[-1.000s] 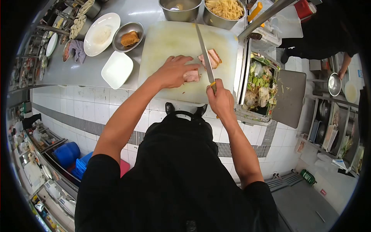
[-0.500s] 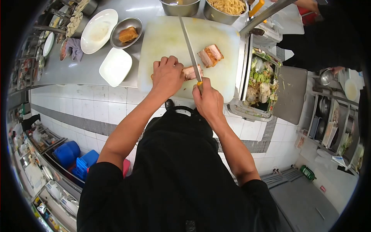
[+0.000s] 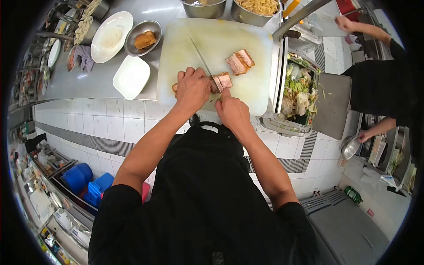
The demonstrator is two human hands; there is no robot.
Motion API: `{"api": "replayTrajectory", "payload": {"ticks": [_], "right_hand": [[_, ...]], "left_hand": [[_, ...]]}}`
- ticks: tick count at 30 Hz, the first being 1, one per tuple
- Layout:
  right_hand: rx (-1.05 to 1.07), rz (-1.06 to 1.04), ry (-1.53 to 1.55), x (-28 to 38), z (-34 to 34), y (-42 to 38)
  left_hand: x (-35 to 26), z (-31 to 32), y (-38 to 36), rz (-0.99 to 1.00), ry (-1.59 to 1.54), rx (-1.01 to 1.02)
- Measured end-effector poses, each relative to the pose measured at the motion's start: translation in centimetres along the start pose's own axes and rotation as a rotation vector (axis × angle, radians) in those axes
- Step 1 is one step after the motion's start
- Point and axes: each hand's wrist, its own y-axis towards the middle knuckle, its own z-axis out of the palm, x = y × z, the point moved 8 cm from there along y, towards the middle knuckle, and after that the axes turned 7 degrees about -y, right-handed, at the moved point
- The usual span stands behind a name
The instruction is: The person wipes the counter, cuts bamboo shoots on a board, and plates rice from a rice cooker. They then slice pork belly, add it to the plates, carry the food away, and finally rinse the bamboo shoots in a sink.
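A white cutting board [image 3: 256,95] lies on the counter in front of me. My left hand [image 3: 193,89], fingers curled, presses down on a strip of roast pork belly [image 3: 225,80]. A bit of its browned end shows left of that hand; the rest is hidden under it. My right hand [image 3: 234,110] grips a long knife [image 3: 202,59] by its handle, which the fingers cover. The blade points away and to the left, its edge at the meat just beside my left fingertips. Cut pork pieces [image 3: 240,62] rest side by side farther up the board.
Left of the board are a square white dish [image 3: 131,77], a metal bowl [image 3: 143,25] with a browned chunk and an oval plate [image 3: 99,53]. Pots [image 3: 256,20] stand behind. At right is a bin [image 3: 291,128] of vegetable scraps; beyond it, a co-worker's hand [image 3: 365,135] holds a metal bowl.
My right hand has drawn slightly left with the knife, whose blade now slants more to the left and sits farther left on the strip. The co-worker at right has moved.
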Motion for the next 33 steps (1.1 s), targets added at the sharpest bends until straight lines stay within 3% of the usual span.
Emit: {"api": "replayTrajectory", "payload": {"ticks": [3,5,11,14,16,17,19,23,25,29,31,33], "right_hand": [[0.053,0.007,-0.076,0.3,-1.1,-0.1],[-0.129,0.012,0.060,0.8,-4.3,-0.4],[-0.010,0.040,-0.024,-2.5,-1.4,-0.2],[-0.087,0.147,0.099,-3.0,-4.1,-1.6],[-0.120,0.170,0.147,-4.0,-4.8,-2.0],[-0.154,0.195,0.194,-4.7,-5.3,-2.1],[-0.168,0.221,0.229,-5.8,-5.6,-2.4],[-0.168,0.258,0.268,-7.3,-6.1,-3.6],[-0.178,0.275,0.261,-8.7,-6.1,-4.2],[-0.179,0.290,0.243,-9.6,-6.7,-4.5],[-0.180,0.277,0.243,-9.4,-6.9,-4.3],[-0.180,0.265,0.215,-9.2,-6.8,-3.8]], "left_hand": [[0.0,0.2,0.2,0.010,-0.004,-0.004],[0.0,0.2,0.1,0.009,0.009,-0.004],[-0.4,-0.9,1.3,0.051,-0.003,0.031],[-1.3,-0.5,2.3,0.120,-0.129,0.182],[-2.7,2.6,2.7,0.233,0.001,0.480],[-3.3,3.0,3.4,0.240,0.004,0.477],[-3.3,5.6,3.2,0.157,0.009,0.777],[-1.5,5.8,5.4,0.195,0.003,0.731],[2.7,4.5,7.8,0.000,0.070,0.719],[3.6,1.7,9.3,-0.070,0.369,0.657],[-1.7,1.4,10.0,0.374,0.067,0.256],[-3.1,3.8,9.8,0.344,-0.007,0.334]]}}
